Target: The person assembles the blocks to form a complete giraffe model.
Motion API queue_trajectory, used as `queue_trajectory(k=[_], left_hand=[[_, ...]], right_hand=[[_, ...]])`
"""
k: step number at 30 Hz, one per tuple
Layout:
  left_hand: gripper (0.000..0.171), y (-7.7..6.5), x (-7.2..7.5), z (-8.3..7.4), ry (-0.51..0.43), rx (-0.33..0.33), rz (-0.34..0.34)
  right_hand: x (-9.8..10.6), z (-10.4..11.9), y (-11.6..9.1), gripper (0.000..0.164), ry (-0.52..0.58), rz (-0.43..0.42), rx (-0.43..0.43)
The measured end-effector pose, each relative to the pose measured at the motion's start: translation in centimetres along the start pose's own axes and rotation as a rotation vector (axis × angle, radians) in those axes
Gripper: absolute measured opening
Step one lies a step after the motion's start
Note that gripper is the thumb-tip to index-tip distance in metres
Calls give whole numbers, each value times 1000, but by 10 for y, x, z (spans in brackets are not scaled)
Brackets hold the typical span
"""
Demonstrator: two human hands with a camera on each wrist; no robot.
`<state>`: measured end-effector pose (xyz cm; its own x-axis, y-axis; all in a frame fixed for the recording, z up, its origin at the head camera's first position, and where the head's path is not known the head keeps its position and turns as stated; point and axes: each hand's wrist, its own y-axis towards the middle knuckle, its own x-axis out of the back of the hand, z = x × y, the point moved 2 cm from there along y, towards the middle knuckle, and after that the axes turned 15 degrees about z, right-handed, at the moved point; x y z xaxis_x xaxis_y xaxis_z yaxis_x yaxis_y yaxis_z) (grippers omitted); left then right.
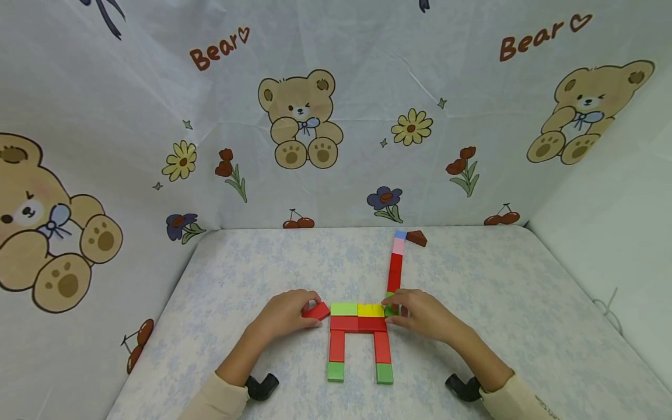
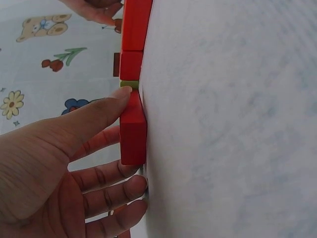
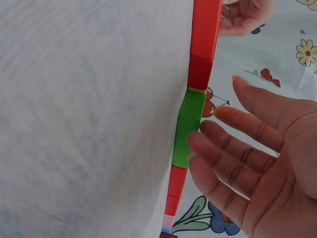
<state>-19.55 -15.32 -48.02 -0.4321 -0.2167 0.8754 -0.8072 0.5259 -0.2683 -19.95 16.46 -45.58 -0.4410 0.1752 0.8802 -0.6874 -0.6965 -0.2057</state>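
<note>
In the head view, my left hand (image 1: 289,313) pinches a red block (image 1: 317,311) between thumb and fingers, at the left end of a flat animal-like figure of coloured blocks. The left wrist view has the thumb on that block's edge, close to a green one. My right hand (image 1: 424,314) is at the figure's right end, beside a green block (image 3: 188,129). Its loosely bent fingertips reach that block's side, while the thumb stands apart. Between the hands lie a light green block (image 1: 343,309), a yellow block (image 1: 370,310) and two red blocks beneath them.
Two red legs with green blocks (image 1: 336,372) at their ends point toward me. A column of red (image 1: 395,272), pink (image 1: 398,246) and blue (image 1: 401,235) blocks runs away from me, with a brown block (image 1: 417,238) at its far end. Bear-printed cloth (image 1: 357,192) hangs behind the table.
</note>
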Motion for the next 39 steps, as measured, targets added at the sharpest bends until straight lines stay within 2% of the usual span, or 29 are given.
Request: queue_trajectory(k=[11,21,28,33,39], left_hand=[[38,-3,3,-6,-14,-16,-9],[39,-2,2,-1,7,-17,-4],[42,-3,2,0,-14,-11,11],[43,-4,10,4,-58,-4,9],[43,-4,33,21,-118,38,-73]], right_hand=[[-1,0,0,36,6,-6,-21],[0,1,0,36,8,-4,-23],[0,1,-1,36,17,5,-21],[4,1,-7,37,31,-22,-29],[17,-4,-16,35,60,-80,-55]])
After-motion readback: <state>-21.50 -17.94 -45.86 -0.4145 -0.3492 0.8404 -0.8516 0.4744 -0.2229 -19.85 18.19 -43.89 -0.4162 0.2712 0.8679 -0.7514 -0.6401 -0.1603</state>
